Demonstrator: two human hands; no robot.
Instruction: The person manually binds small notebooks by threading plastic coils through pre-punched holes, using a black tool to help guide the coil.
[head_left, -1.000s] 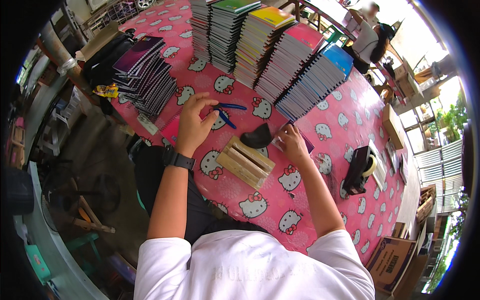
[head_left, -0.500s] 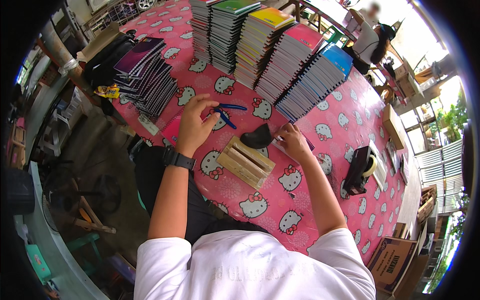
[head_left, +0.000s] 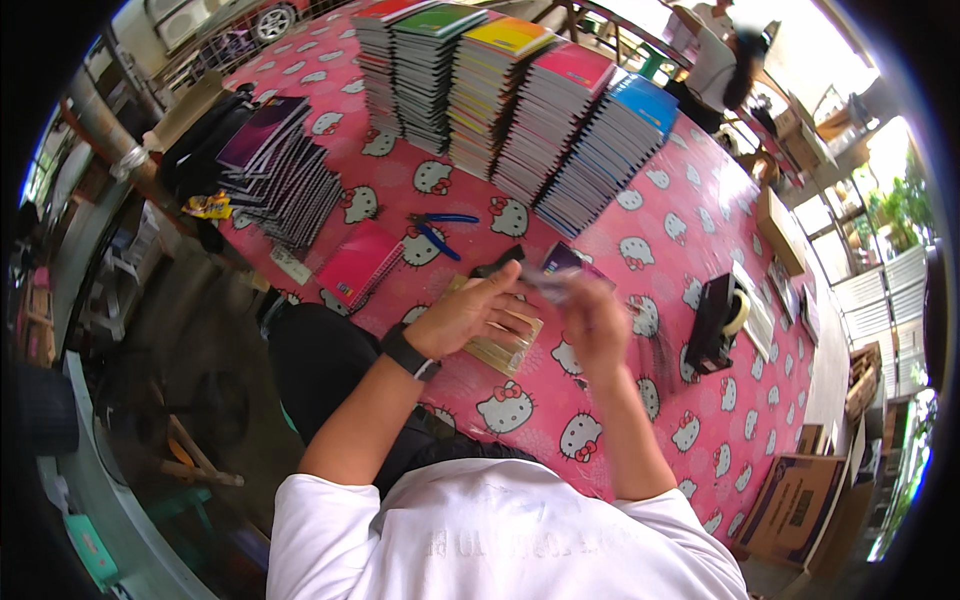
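My left hand [head_left: 478,312] hovers above a wooden block with grooves [head_left: 510,362], its fingers apart and nothing in them. Opposite it, my right hand [head_left: 598,318] is raised and smeared by motion. A thin greyish, blurred thing [head_left: 548,284] sticks out from its fingers; its kind cannot be made out. Just beyond the hands lies a small purple notebook [head_left: 582,260], partly covered. A black object [head_left: 497,264] shows in part behind my left fingers. Blue-handled pliers [head_left: 440,228] lie spread on the table, with a pink spiral notebook [head_left: 362,264] nearer on the left.
Tall stacks of coloured spiral notebooks [head_left: 505,110] stand along the far side of the pink patterned tablecloth [head_left: 520,410]. Dark notebooks [head_left: 275,185] are piled at the left. A black tape dispenser [head_left: 714,325] stands at the right. Another person [head_left: 715,65] sits in the background.
My left hand has left the pliers, which now lie on the table, and moved toward me and right. My right hand has lifted off the table, a blurred thing in its fingers.
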